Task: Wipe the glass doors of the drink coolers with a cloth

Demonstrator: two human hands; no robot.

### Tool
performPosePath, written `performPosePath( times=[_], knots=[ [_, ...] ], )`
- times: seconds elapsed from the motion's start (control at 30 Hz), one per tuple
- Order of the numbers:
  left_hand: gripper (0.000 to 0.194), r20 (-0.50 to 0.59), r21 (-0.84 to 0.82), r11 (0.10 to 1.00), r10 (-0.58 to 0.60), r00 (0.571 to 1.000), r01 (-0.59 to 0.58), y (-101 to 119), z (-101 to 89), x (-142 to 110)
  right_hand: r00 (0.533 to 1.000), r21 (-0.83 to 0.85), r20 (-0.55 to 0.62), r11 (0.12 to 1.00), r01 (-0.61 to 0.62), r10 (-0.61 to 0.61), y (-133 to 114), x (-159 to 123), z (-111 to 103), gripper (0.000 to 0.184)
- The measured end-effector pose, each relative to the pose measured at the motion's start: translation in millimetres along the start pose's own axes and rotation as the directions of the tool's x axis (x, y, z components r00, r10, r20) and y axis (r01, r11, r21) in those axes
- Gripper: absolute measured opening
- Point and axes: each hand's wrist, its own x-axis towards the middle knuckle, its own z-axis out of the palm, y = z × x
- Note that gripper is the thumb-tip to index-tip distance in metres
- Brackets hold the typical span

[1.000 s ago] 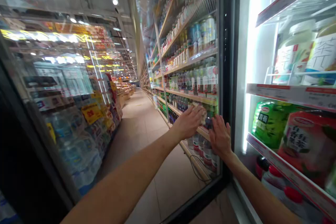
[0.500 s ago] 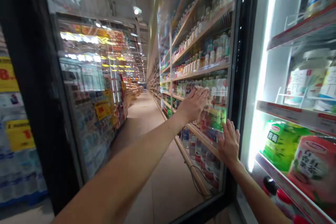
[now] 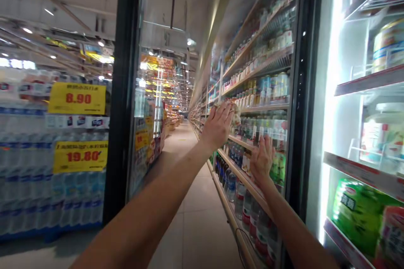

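Note:
My left hand [image 3: 217, 129] presses a crumpled light-coloured cloth [image 3: 236, 121] against the glass door [image 3: 124, 92] of a drinks cooler. Its fingers lie over the cloth, and the arm reaches in from the lower left. Lower and to the right, my right hand [image 3: 262, 160] is raised at the glass with its fingers apart and nothing in it. Whether its fingertips touch the pane I cannot tell. The door stands open, its black frame running down both sides of the pane. Shelves of bottles show through or in the glass.
On the right, the lit cooler holds shelves [image 3: 362, 172] with bottles and a green drink pack [image 3: 356, 210]. Stacked packs of bottled water [image 3: 28, 176] stand at the left under yellow price signs [image 3: 77, 98]. A tiled aisle floor [image 3: 195, 193] runs away ahead.
The view has turned left, showing more of the water stacks. My left hand has moved left across the glass with the cloth. My right hand has shifted away from the door's right frame.

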Motion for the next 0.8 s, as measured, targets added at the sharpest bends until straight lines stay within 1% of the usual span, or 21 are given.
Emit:
performPosePath(
  times=[0.03, 0.07, 0.1, 0.17, 0.2, 0.23, 0.27, 0.3, 0.33, 0.37, 0.43, 0.47, 0.5, 0.53, 0.6, 0.63, 0.67, 0.7, 0.73, 0.77, 0.8],
  knots=[
    [0.043, -0.007, 0.004, 1.000, -0.014, 1.000, 0.014, -0.3, -1.9, -5.6, 1.000, 0.001, -0.011, 1.000, -0.008, 0.008, -5.5, 5.4, 2.5, 0.052],
    [0.042, 0.002, 0.005, 1.000, 0.024, 1.000, -0.024, 0.8, -3.2, -12.4, 1.000, 0.001, -0.020, 1.000, -0.011, 0.011, -11.4, 10.8, 4.3, 0.052],
    [0.042, 0.028, 0.003, 0.994, 0.105, 0.994, -0.105, 2.0, -4.7, -18.9, 1.000, 0.002, -0.025, 1.000, -0.008, 0.008, -17.6, 15.9, 5.6, 0.052],
    [0.042, 0.105, -0.008, 0.954, 0.299, 0.949, -0.299, -1.3, -10.3, -26.9, 1.000, 0.006, -0.016, 1.000, 0.014, -0.014, -29.8, 25.4, 6.6, 0.051],
    [0.042, 0.138, -0.009, 0.937, 0.347, 0.927, -0.350, -8.3, -15.5, -27.1, 1.000, 0.011, -0.004, 0.999, 0.031, -0.031, -35.4, 29.4, 6.7, 0.050],
    [0.042, 0.154, 0.006, 0.941, 0.334, 0.930, -0.339, -19.8, -22.5, -24.9, 0.999, 0.016, 0.008, 0.999, 0.047, -0.047, -40.4, 32.8, 6.8, 0.050],
    [0.041, 0.147, 0.034, 0.963, 0.260, 0.954, -0.268, -35.4, -31.3, -21.1, 0.998, 0.021, 0.018, 0.998, 0.057, -0.057, -44.6, 35.4, 6.9, 0.050],
    [0.040, 0.123, 0.067, 0.984, 0.155, 0.980, -0.164, -54.1, -41.3, -16.6, 0.998, 0.025, 0.023, 0.998, 0.061, -0.062, -48.0, 37.2, 7.2, 0.050],
    [0.039, 0.071, 0.100, 0.995, 0.017, 0.997, -0.024, -74.1, -51.8, -12.5, 0.998, 0.029, 0.023, 0.998, 0.061, -0.062, -50.6, 38.2, 7.8, 0.050],
    [0.040, -0.001, 0.124, 0.983, -0.136, 0.991, 0.135, -93.0, -61.6, -9.5, 0.998, 0.031, 0.018, 0.998, 0.056, -0.057, -52.5, 38.5, 8.5, 0.050],
    [0.042, -0.102, 0.145, 0.939, -0.298, 0.949, 0.311, -118.5, -75.0, -9.4, 0.999, 0.033, 0.000, 0.998, 0.046, -0.047, -55.0, 37.6, 10.3, 0.051],
    [0.042, -0.130, 0.147, 0.924, -0.335, 0.933, 0.352, -121.7, -77.2, -12.4, 0.999, 0.033, -0.006, 0.998, 0.045, -0.045, -55.8, 36.8, 11.0, 0.051],
    [0.042, -0.136, 0.148, 0.923, -0.337, 0.932, 0.356, -118.0, -76.1, -17.1, 0.999, 0.030, -0.008, 0.998, 0.047, -0.047, -56.3, 36.0, 11.7, 0.052],
    [0.041, -0.124, 0.147, 0.931, -0.318, 0.940, 0.334, -108.2, -72.2, -22.8, 0.999, 0.025, -0.007, 0.998, 0.051, -0.050, -56.7, 35.2, 12.1, 0.052],
    [0.039, -0.046, 0.141, 0.972, -0.184, 0.982, 0.189, -79.1, -60.1, -34.5, 0.998, 0.017, -0.003, 0.998, 0.061, -0.061, -56.6, 34.2, 12.5, 0.051],
    [0.038, 0.000, 0.128, 0.989, -0.075, 0.997, 0.075, -65.4, -54.2, -38.9, 0.998, 0.017, -0.003, 0.998, 0.065, -0.065, -56.2, 34.0, 12.5, 0.051],
    [0.038, 0.059, 0.108, 0.991, 0.074, 0.996, -0.080, -55.8, -50.1, -41.6, 0.997, 0.019, -0.005, 0.997, 0.071, -0.071, -55.7, 33.9, 12.5, 0.052],
    [0.040, 0.101, 0.091, 0.978, 0.180, 0.979, -0.189, -52.2, -48.3, -42.4, 0.997, 0.023, -0.009, 0.997, 0.078, -0.077, -55.2, 33.9, 12.5, 0.052],
    [0.041, 0.130, 0.081, 0.963, 0.245, 0.961, -0.256, -55.1, -49.2, -41.7, 0.996, 0.029, -0.012, 0.996, 0.085, -0.084, -54.7, 33.9, 12.5, 0.053],
    [0.043, 0.136, 0.088, 0.962, 0.246, 0.960, -0.259, -64.0, -52.7, -39.6, 0.996, 0.036, -0.015, 0.995, 0.090, -0.090, -54.3, 33.9, 12.5, 0.053],
    [0.043, 0.112, 0.112, 0.976, 0.177, 0.978, -0.189, -77.1, -57.9, -36.8, 0.996, 0.040, -0.017, 0.995, 0.093, -0.092, -54.2, 33.6, 12.6, 0.053]
  ],
)
